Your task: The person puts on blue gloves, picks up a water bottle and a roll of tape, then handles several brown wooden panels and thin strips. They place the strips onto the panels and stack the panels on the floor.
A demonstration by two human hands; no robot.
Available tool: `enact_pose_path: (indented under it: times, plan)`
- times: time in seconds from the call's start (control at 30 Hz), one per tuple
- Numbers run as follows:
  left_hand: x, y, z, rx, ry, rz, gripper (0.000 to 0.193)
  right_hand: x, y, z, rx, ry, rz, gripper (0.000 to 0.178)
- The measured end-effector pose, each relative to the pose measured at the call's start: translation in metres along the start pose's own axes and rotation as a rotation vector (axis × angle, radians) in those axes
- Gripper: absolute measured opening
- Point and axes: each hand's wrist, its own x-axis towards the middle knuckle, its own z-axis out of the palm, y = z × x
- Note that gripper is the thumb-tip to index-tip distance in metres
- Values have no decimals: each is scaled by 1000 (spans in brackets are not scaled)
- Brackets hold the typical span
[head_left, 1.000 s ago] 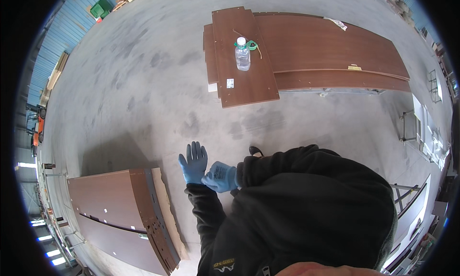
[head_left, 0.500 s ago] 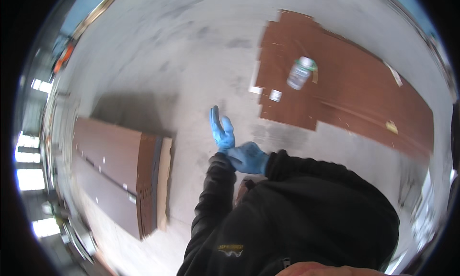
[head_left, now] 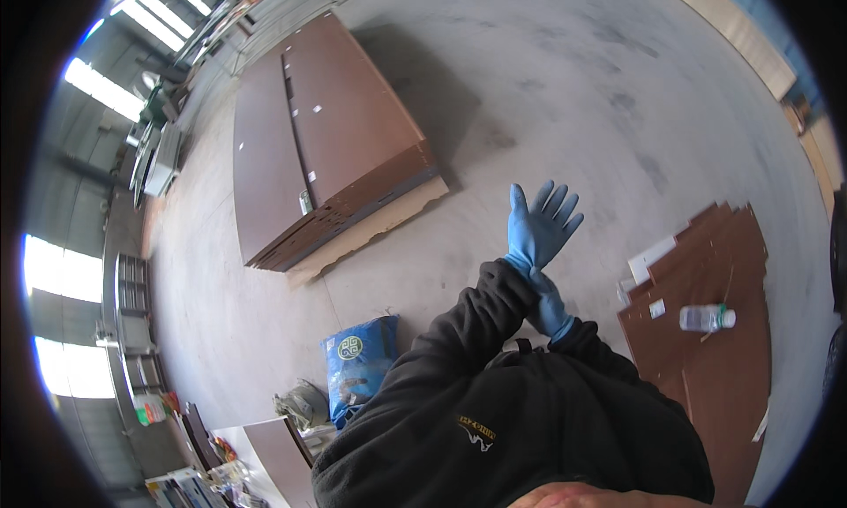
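Both of my hands wear blue gloves and meet in front of my dark fleece jacket. My left hand (head_left: 542,229) is raised with its fingers spread and holds nothing. Just below it, my right hand (head_left: 550,309) is closed at the left wrist, on the cuff of the blue glove (head_left: 522,263); its fingertips are partly hidden behind that wrist. The left jacket sleeve (head_left: 499,286) is bunched beside the cuff.
A stack of long brown panels (head_left: 353,111) lies ahead on the left. Brown sheets (head_left: 697,376) with a clear plastic bottle (head_left: 703,318) cover floor on the right. A blue sack (head_left: 360,364) stands near my left elbow, beside a grey bundle (head_left: 303,405). Racks (head_left: 137,323) line the left.
My view has swung left, so the panel stack and sheets sit farther right in it. The left hand's fingers have spread apart. The right hand remains at the left wrist.
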Motion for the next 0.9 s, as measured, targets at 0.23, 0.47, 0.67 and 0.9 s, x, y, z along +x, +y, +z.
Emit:
enact_pose_path:
  times: [0.23,0.47,0.67,0.9]
  plan:
    - [0,150,-8,150,50,262,82,120,29,49,-308,44,219,61]
    - [-37,250,-29,234,-73,388,58,198,75,70,-530,-72,398,49]
    - [-121,312,-46,542,367,638,53,274,108,92,-922,-567,611,35]
    - [-243,286,-82,539,783,756,63,276,182,109,-1073,-1023,765,47]
